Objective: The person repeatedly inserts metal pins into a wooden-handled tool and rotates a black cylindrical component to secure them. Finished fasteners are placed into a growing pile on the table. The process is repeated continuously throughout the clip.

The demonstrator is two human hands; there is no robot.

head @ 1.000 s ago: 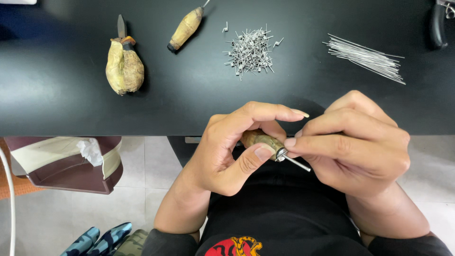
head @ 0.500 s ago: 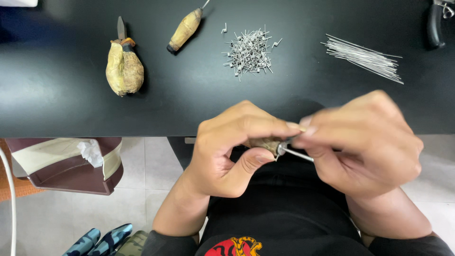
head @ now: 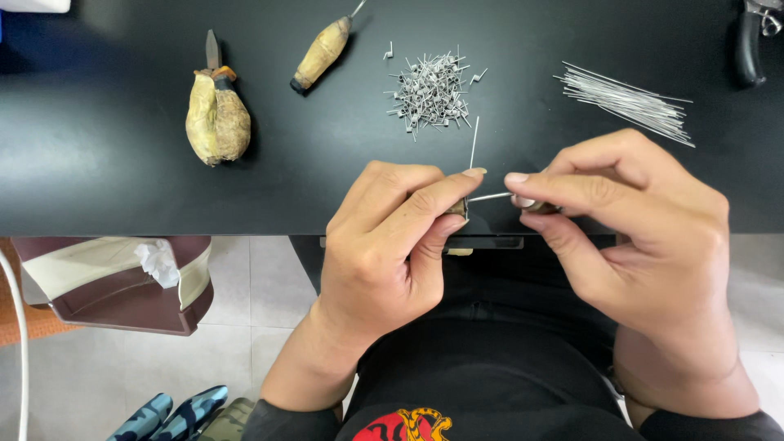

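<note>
My left hand (head: 392, 245) grips a small wooden-handled tool (head: 457, 208) at the near edge of the black table (head: 122, 180); only its tip shows between thumb and forefinger. A thin metal wire (head: 474, 147) sticks up from the tool's tip, bent so that a short part (head: 488, 197) runs sideways to my right hand (head: 645, 237). My right thumb and forefinger pinch that end of the wire. Both hands hover just over the table edge, above my lap.
On the table lie a pile of several small bent wire pieces (head: 431, 90), a bundle of straight wires (head: 629, 102), a tan wrapped-handle blade (head: 216, 114), a second wooden-handled tool (head: 324, 53) and a black-handled tool (head: 750, 45). A brown bin (head: 114, 282) stands on the floor at left.
My hands have moved up toward the table edge and drawn apart. The wire is now bent, one part pointing up and away, the other held by my right fingers.
</note>
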